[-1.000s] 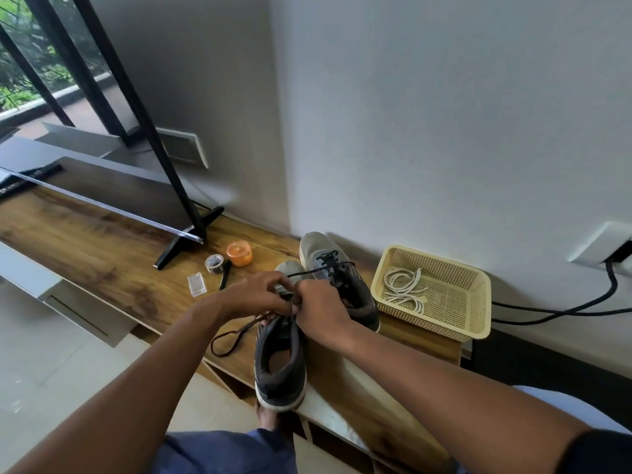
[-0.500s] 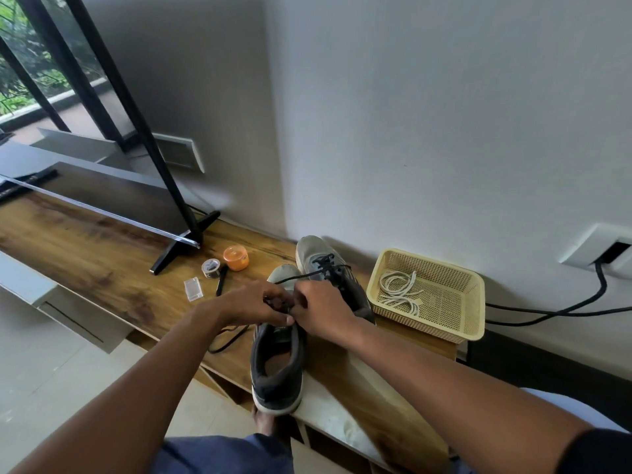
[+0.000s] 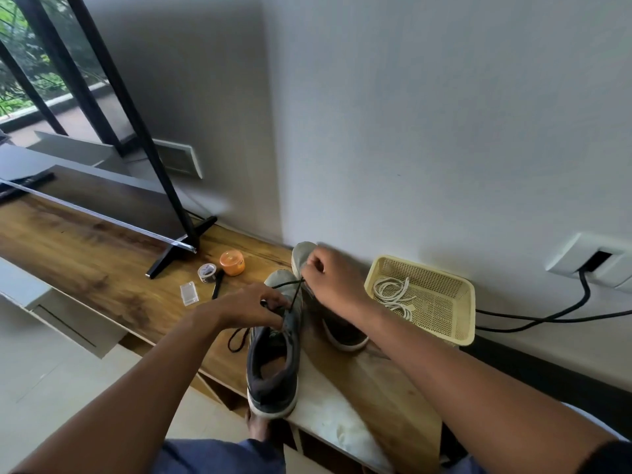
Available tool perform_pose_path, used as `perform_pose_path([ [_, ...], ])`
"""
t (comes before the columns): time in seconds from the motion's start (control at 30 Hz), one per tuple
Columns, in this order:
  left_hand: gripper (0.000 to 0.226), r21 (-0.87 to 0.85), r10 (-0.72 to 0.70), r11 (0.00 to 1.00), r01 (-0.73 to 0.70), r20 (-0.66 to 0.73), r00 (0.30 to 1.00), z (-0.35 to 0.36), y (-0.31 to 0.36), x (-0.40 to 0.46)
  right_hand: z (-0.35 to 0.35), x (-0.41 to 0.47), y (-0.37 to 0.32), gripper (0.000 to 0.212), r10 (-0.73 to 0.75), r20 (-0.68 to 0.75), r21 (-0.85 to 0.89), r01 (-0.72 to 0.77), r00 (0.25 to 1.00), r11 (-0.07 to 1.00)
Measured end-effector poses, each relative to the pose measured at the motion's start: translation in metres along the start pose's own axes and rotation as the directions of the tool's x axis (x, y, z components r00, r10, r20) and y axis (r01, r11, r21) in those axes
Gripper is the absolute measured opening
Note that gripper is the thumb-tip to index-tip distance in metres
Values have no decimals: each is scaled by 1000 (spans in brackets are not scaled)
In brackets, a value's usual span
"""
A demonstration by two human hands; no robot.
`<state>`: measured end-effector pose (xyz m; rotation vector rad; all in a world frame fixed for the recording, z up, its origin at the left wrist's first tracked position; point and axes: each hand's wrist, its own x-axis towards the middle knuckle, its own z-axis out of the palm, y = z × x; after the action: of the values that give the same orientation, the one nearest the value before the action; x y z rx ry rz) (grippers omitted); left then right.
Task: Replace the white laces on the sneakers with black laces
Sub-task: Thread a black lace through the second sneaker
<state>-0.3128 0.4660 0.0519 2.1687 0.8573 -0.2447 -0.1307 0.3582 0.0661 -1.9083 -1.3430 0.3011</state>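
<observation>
Sneakers sitting side by side on the wooden shelf point(image 3: 102, 268), toes pointing toward the far wall: near sneaker point(image 3: 273, 364) lying with its heel overhanging the near edge, far sneaker point(image 3: 342, 331) lying just to its right, partly hidden behind the right wrist. Black lace point(image 3: 293, 295) running taut from the near sneaker's eyelets up to the right hand point(image 3: 328, 282), stretching diagonally over the toe. Right hand hovering above the far sneaker's toe, fingers curling in and pinching the lace end. Left hand point(image 3: 253, 307) resting on the near sneaker's tongue area, fingers bending round and gripping another part of the black lace; loose loop of that lace trailing off to the left of the sneaker onto the wood. White laces point(image 3: 393, 294) lying coiled inside the yellow basket point(image 3: 458, 302), standing to the right of the sneakers against the wall. Orange tub point(image 3: 232, 262), small tape roll point(image 3: 207, 271), black pen-like item point(image 3: 218, 289) and clear plastic packet point(image 3: 189, 293) lying in a cluster to the left of the sneakers. Black screen stand point(image 3: 178, 248) standing farther left on the shelf. Black cables point(image 3: 547, 318) running from the wall socket point(image 3: 595, 265) at far right, passing behind the basket
</observation>
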Motion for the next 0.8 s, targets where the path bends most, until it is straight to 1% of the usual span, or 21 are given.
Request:
perform_pose_path([
  [0.03,45,2,5,1000,-5,-3,1000,0,0,0,-5,3,-3,19,37,6,135,-38,999,990],
  [0.07,44,12,12,1000,-11,-10,1000,0,0,0,-10,5,-6,19,80,50,315,-92,996,945],
  [0.1,44,27,14,1000,-14,-20,1000,-1,-1,0,-12,7,-9,17,114,121,488,-159,986,858],
  [0.13,45,43,13,999,-11,-29,999,-1,-1,0,-14,7,-12,15,133,192,603,-223,972,766],
  [0.17,46,59,9,998,-7,-35,999,-1,0,-1,-13,7,-13,15,141,235,633,-262,962,729],
  [0.2,47,76,2,997,0,-37,999,-1,1,-1,-11,6,-13,15,150,265,608,-286,952,740],
  [0.23,47,97,-5,995,9,-40,999,-1,3,-2,-8,4,-12,14,161,290,541,-300,944,786],
  [0.27,46,118,-12,993,17,-43,999,-1,4,-2,-4,1,-10,13,162,311,434,-292,936,852],
  [0.3,44,141,-19,990,25,-44,999,-1,4,-2,-1,-3,-8,12,149,334,309,-258,931,915],
  [0.37,44,188,-40,981,47,-38,998,0,5,-2,4,-12,-4,10,72,404,118,-131,912,984],
  [0.4,48,215,-55,975,61,-33,998,1,5,-2,6,-15,-5,9,32,449,64,-67,893,996],
  [0.47,62,266,-81,960,84,-21,996,3,6,-2,6,-17,-10,12,-19,494,5,19,869,1000],
  [0.5,69,277,-94,956,94,-13,995,4,7,-2,5,-16,-14,12,-32,498,5,35,867,999],
  [0.53,71,277,-106,955,104,-8,994,5,9,-1,2,-13,-19,12,-43,489,25,36,871,999],
  [0.63,68,283,-132,951,124,7,991,5,9,0,-15,-1,-36,16,-58,380,147,2,923,989],
  [0.7,63,292,-144,947,130,27,989,4,5,1,-32,7,-45,18,-57,313,282,-35,948,959],
  [0.73,60,285,-153,949,138,32,988,3,3,1,-42,11,-50,20,-63,287,376,-52,956,925],
  [0.8,57,270,-160,952,145,35,986,1,0,1,-63,18,-60,24,-93,211,574,-46,973,817],
])
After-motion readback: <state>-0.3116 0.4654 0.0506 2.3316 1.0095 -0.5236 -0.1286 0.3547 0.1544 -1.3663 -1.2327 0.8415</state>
